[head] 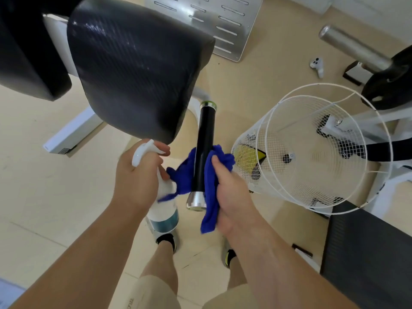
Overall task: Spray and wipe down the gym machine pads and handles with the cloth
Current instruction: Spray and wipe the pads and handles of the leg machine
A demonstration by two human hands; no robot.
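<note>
I have the handle (204,150), just below the seat pad (138,70), wrapped in the blue cloth (210,181). To wipe it well I'd keep the cloth snug and slide along its full length, twisting. My right hand (231,192) clasps the cloth around the handle, thumb up along it. My left hand (136,175), beside the handle, grips the spray bottle (163,206), one finger probably on the trigger.

Just left of the handle (204,148) the black pad (133,70) overhangs. To the right of the handle stands the wire basket (312,148), with a narrow free gap between.
</note>
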